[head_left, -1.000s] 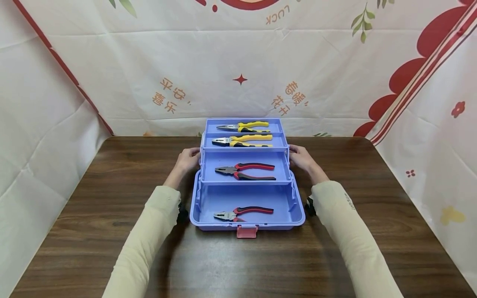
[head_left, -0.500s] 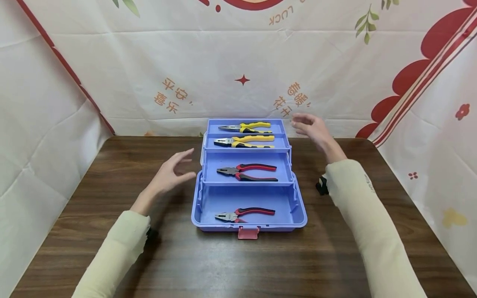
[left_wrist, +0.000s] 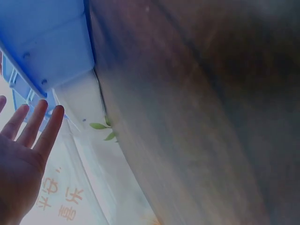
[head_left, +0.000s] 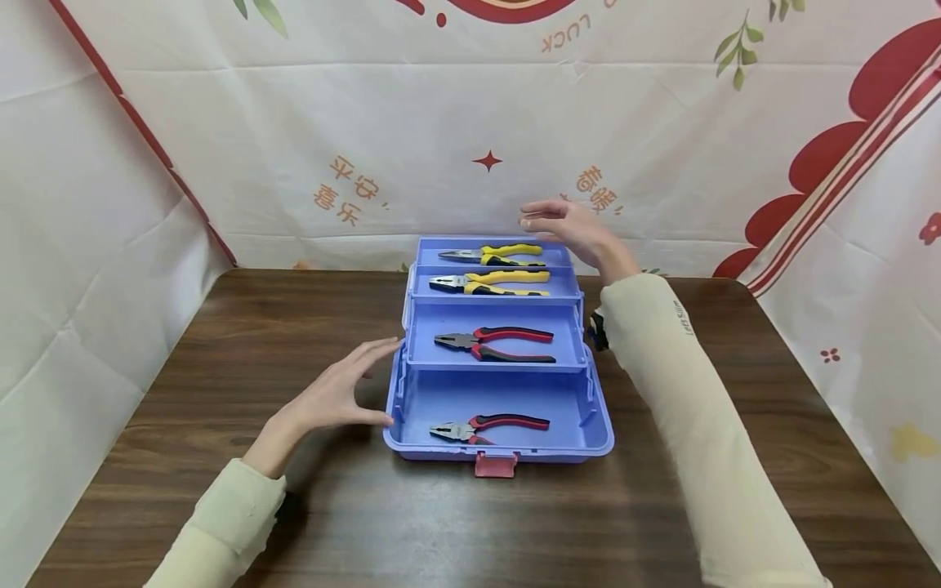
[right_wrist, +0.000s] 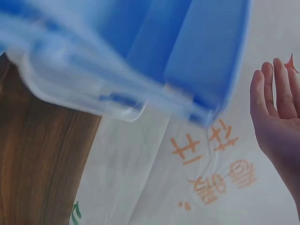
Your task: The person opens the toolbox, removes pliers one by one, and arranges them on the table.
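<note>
An opened blue toolbox (head_left: 426, 451) with stepped trays stands mid-table, its red latch (head_left: 496, 465) at the front. Yellow-and-black long-nose pliers (head_left: 512, 249) lie in the top tray's rear compartment, yellow combination pliers (head_left: 507, 277) in its front one. Red-and-black pliers (head_left: 515, 333) rest in the middle tray, and another red-and-black pair (head_left: 512, 420) in the bottom, one handle partly hidden by the front rim. My left hand (head_left: 331, 396), thumb and fingers spread, is at the box's left wall; contact is unclear. My right hand (head_left: 577, 229) hovers over the top tray's back right corner, fingers extended, holding nothing.
The brown wooden table (head_left: 220, 359) reaches back to a white printed cloth (head_left: 456, 106) hanging close behind the toolbox. More cloth (head_left: 66, 245) hangs along the left side and the right. A whitish translucent lid-like part (right_wrist: 84, 89) shows behind the trays in the right wrist view.
Both hands have let go of the toolbox's sides. The left came toward me, then in to the front left wall. The right rose and moved left over the top tray. The pliers stayed put.
</note>
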`<move>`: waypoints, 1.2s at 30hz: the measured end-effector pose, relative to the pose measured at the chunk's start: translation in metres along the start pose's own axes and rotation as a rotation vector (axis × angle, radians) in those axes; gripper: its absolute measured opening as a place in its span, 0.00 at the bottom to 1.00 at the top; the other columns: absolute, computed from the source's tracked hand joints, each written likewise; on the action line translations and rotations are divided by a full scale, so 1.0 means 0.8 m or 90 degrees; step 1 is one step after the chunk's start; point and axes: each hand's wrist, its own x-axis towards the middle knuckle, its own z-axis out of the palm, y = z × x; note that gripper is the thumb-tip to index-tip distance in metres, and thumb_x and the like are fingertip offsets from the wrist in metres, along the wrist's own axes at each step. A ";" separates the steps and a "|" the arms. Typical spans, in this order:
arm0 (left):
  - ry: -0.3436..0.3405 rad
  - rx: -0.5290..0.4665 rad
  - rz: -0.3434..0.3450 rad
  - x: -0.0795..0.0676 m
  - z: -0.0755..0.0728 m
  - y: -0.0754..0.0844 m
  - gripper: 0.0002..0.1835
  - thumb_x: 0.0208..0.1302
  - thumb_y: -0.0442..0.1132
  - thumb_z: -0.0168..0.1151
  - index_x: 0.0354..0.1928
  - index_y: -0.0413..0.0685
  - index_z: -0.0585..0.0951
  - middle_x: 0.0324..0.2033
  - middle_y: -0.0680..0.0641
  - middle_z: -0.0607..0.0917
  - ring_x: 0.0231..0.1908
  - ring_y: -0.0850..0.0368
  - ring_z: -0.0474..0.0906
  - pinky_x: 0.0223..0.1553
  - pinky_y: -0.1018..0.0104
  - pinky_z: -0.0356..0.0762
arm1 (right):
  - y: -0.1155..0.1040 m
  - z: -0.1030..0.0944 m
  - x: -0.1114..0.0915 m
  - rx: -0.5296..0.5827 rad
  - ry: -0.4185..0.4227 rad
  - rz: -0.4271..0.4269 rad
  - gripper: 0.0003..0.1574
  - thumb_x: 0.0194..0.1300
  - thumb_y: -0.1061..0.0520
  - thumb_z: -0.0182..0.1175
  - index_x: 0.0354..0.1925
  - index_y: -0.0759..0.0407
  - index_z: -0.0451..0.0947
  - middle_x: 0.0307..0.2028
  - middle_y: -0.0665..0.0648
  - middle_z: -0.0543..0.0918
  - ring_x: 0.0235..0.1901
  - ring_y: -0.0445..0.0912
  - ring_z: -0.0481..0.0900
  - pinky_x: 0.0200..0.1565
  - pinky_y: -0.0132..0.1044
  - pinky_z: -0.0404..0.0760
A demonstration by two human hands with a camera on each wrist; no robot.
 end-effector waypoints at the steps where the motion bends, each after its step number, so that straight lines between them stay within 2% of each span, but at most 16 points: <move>1: -0.008 0.003 -0.002 -0.001 0.001 0.001 0.52 0.35 0.52 0.74 0.65 0.53 0.57 0.62 0.51 0.58 0.57 0.55 0.58 0.47 0.53 0.67 | 0.002 0.002 0.005 -0.001 -0.008 0.005 0.36 0.57 0.49 0.60 0.60 0.60 0.62 0.57 0.58 0.65 0.55 0.50 0.63 0.54 0.45 0.61; 8: -0.021 0.029 0.016 -0.003 0.005 0.002 0.52 0.36 0.54 0.73 0.65 0.52 0.58 0.61 0.49 0.60 0.58 0.53 0.59 0.50 0.49 0.63 | -0.008 0.016 0.022 -0.106 -0.030 0.061 0.36 0.57 0.45 0.59 0.61 0.54 0.63 0.57 0.54 0.66 0.54 0.48 0.64 0.54 0.45 0.62; 11: -0.022 0.029 0.025 -0.003 0.006 0.001 0.52 0.36 0.54 0.73 0.65 0.52 0.58 0.61 0.49 0.60 0.58 0.54 0.58 0.50 0.50 0.62 | -0.012 0.021 0.028 -0.126 -0.043 0.072 0.35 0.57 0.45 0.58 0.60 0.53 0.64 0.56 0.54 0.68 0.53 0.48 0.65 0.54 0.45 0.62; 18: -0.022 0.032 0.017 -0.004 0.006 0.001 0.51 0.35 0.55 0.73 0.64 0.55 0.59 0.60 0.53 0.62 0.58 0.56 0.59 0.51 0.52 0.63 | -0.015 0.030 0.040 -0.135 -0.084 0.088 0.34 0.58 0.48 0.58 0.60 0.57 0.63 0.54 0.57 0.68 0.52 0.50 0.64 0.54 0.44 0.61; 24: -0.030 0.036 0.000 -0.004 0.003 0.004 0.51 0.35 0.55 0.73 0.64 0.56 0.58 0.60 0.52 0.62 0.57 0.55 0.59 0.50 0.51 0.63 | -0.017 0.032 0.045 -0.232 -0.098 0.087 0.30 0.58 0.45 0.56 0.57 0.54 0.67 0.53 0.57 0.68 0.52 0.50 0.63 0.55 0.48 0.57; 29: -0.029 0.039 0.002 -0.005 0.001 0.006 0.51 0.35 0.55 0.73 0.64 0.55 0.58 0.59 0.50 0.63 0.57 0.54 0.61 0.49 0.50 0.64 | -0.022 0.033 0.047 -0.322 -0.138 0.072 0.28 0.60 0.44 0.53 0.56 0.54 0.68 0.55 0.58 0.66 0.53 0.52 0.60 0.54 0.49 0.57; 36: -0.035 0.036 -0.009 -0.006 0.003 0.006 0.51 0.35 0.55 0.73 0.64 0.54 0.59 0.58 0.51 0.64 0.56 0.57 0.61 0.50 0.52 0.64 | -0.023 0.040 0.049 -0.346 -0.178 0.091 0.26 0.63 0.48 0.49 0.58 0.55 0.67 0.59 0.58 0.62 0.58 0.54 0.56 0.56 0.52 0.53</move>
